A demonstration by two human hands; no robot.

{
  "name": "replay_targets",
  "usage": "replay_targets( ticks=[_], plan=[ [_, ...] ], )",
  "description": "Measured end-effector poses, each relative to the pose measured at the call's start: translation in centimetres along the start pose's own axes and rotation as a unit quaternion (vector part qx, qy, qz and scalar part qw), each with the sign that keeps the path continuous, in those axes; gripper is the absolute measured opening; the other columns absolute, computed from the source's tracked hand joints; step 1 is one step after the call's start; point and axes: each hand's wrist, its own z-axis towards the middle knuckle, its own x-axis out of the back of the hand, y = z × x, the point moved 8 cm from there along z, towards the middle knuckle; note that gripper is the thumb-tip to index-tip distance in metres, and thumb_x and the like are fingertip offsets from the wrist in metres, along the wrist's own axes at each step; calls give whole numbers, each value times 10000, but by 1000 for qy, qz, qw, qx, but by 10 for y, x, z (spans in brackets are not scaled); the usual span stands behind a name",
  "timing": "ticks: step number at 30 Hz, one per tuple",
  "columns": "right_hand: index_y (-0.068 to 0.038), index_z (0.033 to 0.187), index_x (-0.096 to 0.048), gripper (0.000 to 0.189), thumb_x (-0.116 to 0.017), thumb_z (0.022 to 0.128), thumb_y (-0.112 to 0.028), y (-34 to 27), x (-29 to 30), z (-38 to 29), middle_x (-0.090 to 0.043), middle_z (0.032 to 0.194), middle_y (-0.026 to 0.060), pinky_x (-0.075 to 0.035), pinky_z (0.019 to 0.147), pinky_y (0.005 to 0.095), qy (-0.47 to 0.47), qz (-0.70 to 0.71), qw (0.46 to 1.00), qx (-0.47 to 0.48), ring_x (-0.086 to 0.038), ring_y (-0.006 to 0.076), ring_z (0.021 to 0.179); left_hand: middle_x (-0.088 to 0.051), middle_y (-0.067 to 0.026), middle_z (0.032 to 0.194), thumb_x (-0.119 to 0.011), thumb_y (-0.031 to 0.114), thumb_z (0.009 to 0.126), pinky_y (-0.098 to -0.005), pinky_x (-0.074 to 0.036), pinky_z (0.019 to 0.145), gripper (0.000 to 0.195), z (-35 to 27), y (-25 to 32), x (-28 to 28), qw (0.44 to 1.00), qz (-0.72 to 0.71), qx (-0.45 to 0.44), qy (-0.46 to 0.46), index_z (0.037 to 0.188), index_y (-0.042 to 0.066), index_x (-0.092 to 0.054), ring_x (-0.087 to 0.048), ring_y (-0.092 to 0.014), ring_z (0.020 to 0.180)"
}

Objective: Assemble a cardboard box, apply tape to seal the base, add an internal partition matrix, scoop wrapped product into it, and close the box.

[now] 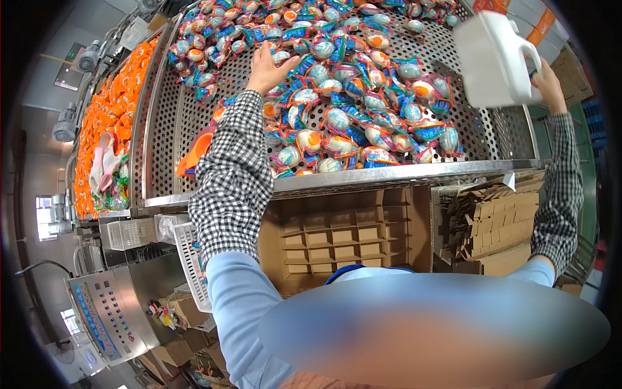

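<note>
My left hand (270, 68) is over a spread of egg-shaped items in clear printed wrappers (335, 119), with its fingers apart. Whether the fingertips touch the packets under them, I cannot tell. In my right hand (550, 87) is the handle of a white plastic jug (486, 58), which is tilted above the right side of the perforated metal tray (474, 131). The jug looks slightly blurred. Beside my left forearm, an orange plastic object (197, 150) lies on the tray, partly hidden by the sleeve.
A cardboard box (422, 228) with a grid of dividers stands below the tray's front edge. Flattened cardboard dividers (505, 214) are stacked to its right. On the left are orange wrapped items (114, 102), gloves (108, 163), a white plastic basket (192, 267) and a control panel (109, 311).
</note>
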Motion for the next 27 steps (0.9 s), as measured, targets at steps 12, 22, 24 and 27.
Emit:
replay_targets(
  ticks=[12,22,24,27],
  plan=[
    [22,1103,-421,425,-416,679,-15,30,-73,-109,-504,922,123,-521,447,299,-116,262,937,-200,-577,193,728,-33,-180,1446,-360,838,618,-629,-56,1017,1033,71,-17,-54,986,96,94,-98,1407,220,-110,47,-454,1299],
    [-7,1160,-375,391,-428,772,-11,-20,-150,-134,-484,1043,165,-564,606,447,-223,338,852,-331,-564,300,932,-339,-206,1335,-408,711,727,-578,20,1016,852,37,40,-86,987,29,-80,-138,1367,173,-249,-296,-338,1255],
    [-9,1180,-342,397,-428,792,-14,-55,-170,-137,-464,1084,166,-545,686,492,-270,376,818,-340,-542,321,971,-402,-188,1290,-446,683,731,-567,-81,995,809,28,41,-88,993,-21,-71,-96,1349,188,-284,-352,-325,1211],
    [-27,1170,-336,387,-435,796,-13,-94,-210,-134,-462,1080,157,-538,711,495,-264,425,777,-383,-540,313,969,-441,-195,1240,-501,650,715,-559,-99,989,800,8,61,-89,997,-17,-69,-9,1336,183,-308,-368,-318,1199]
  ],
)
